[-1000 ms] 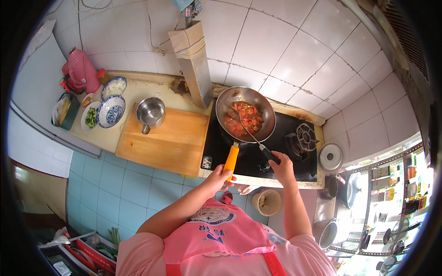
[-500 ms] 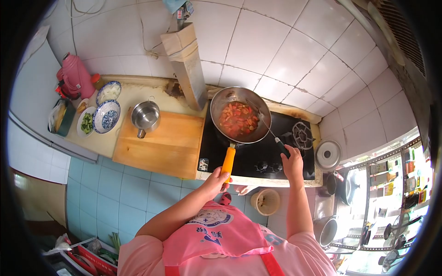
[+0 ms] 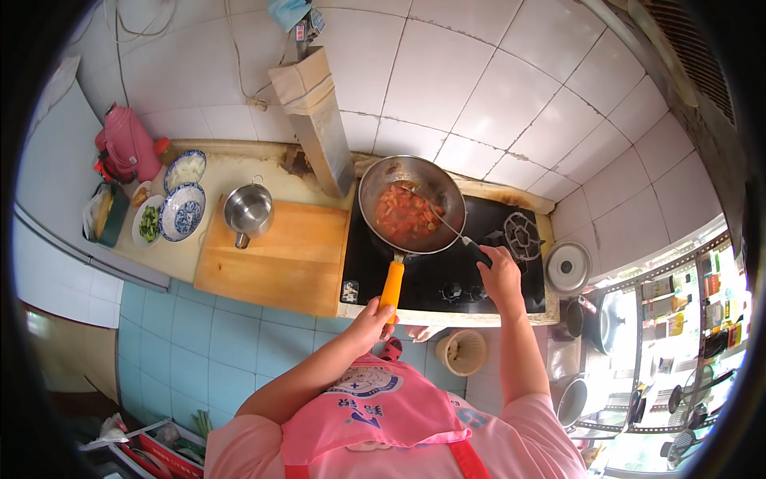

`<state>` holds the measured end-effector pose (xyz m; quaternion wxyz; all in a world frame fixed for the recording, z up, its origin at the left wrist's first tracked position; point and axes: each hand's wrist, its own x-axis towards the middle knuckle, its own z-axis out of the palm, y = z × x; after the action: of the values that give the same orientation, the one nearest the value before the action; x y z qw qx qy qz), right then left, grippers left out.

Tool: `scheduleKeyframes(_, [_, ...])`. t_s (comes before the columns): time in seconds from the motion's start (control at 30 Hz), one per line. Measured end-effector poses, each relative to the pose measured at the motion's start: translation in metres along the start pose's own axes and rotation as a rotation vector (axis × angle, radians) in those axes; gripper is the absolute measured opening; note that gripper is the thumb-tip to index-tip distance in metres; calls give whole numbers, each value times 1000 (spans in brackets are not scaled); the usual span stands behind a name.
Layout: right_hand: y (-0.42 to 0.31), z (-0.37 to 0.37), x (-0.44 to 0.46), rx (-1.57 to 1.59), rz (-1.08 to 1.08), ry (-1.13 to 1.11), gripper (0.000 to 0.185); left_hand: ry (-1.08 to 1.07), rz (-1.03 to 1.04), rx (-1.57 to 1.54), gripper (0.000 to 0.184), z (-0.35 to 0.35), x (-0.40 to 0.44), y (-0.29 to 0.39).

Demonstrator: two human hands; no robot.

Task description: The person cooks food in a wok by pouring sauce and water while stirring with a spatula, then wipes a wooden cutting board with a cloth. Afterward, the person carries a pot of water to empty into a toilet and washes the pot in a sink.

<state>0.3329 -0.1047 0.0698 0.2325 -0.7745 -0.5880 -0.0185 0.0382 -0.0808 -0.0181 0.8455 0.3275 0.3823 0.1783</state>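
My left hand (image 3: 373, 324) is wrapped round the yellow handle of a deep metal wok (image 3: 444, 177), which stands on the left side of the black gas stove (image 3: 431, 279). Chopped red tomatoes (image 3: 396, 214) in some liquid lie at the bottom of the wok. In my right hand (image 3: 503, 279) is the dark grip of a metal spatula (image 3: 453, 229). Its shaft slants over the wok's right rim, and its head is among the tomatoes, partly hidden by them.
Left of the stove, a small steel pot (image 3: 248, 209) stands on a wooden cutting board (image 3: 295, 255). Farther left are a blue-patterned bowl (image 3: 183, 211), a dish of chopped greens (image 3: 148, 223) and a pink thermos (image 3: 132, 144). A lid (image 3: 568, 267) leans at right; a bin (image 3: 461, 351) stands below.
My right hand has moved slightly left and up, pushing the spatula's head from the wok's upper right side into the tomatoes. My left hand keeps hold of the wok handle.
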Motion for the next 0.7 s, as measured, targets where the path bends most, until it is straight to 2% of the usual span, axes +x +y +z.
scheduleKeyframes(0.17, [-10,-4,11,2,-57,24,34,0,-3,4,27,-1,0,0])
scheduleKeyframes(0.3, [-18,4,19,-14,-189,58,33,20,-11,-1,28,1,-1,2])
scheduleKeyframes(0.37, [-14,7,15,-32,-256,-4,33,22,-12,2,28,1,-2,2])
scheduleKeyframes(0.7, [-10,-19,-28,-38,-172,21,35,40,-31,21,27,3,-3,5])
